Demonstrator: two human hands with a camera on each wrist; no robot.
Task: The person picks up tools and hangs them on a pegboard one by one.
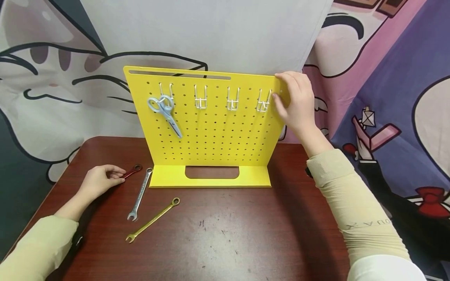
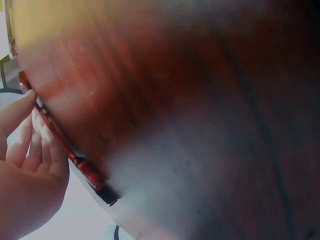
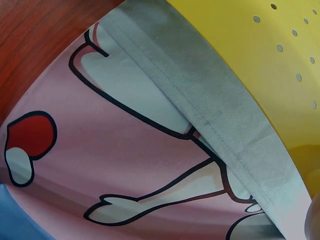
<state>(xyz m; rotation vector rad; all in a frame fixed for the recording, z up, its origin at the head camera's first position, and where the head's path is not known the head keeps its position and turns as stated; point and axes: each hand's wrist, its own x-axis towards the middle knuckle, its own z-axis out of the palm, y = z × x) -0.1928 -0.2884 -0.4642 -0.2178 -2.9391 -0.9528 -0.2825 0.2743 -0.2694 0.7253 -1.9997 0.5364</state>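
Your left grip [image 1: 102, 179] pinched the red wrench [image 1: 129, 172] between thumb and fingertips, its ring end pointing away from you. That ring sat just beside the top of the silver wrench [image 1: 141, 195] (whether the red one touched the surface [image 1: 260, 242] you couldn't tell). In the left wrist view, your thumb pressed on the red wrench close to one end, and the shaft ran slantwise past your palm.

Your right grip [image 1: 297, 101] held the upper right corner of the yellow pegboard [image 1: 218, 136], fingers at the top edge and thumb against the front face. The board stood upright at the back of the surface, leaning slightly, on a flat yellow base with a cut-out slot.

Four white hooks [image 1: 200, 102] ran in a row across its upper part. From the leftmost hung the light blue scissors [image 1: 166, 109], blades slanting down to the right; the other three carried nothing.

The silver wrench lay near the left side of the base, ring end up, forked end toward you. Nearer to you, the gold wrench [image 1: 152, 221] lay diagonally, its ring end to the upper right. Behind everything hung a printed cartoon backdrop [image 1: 112, 93].
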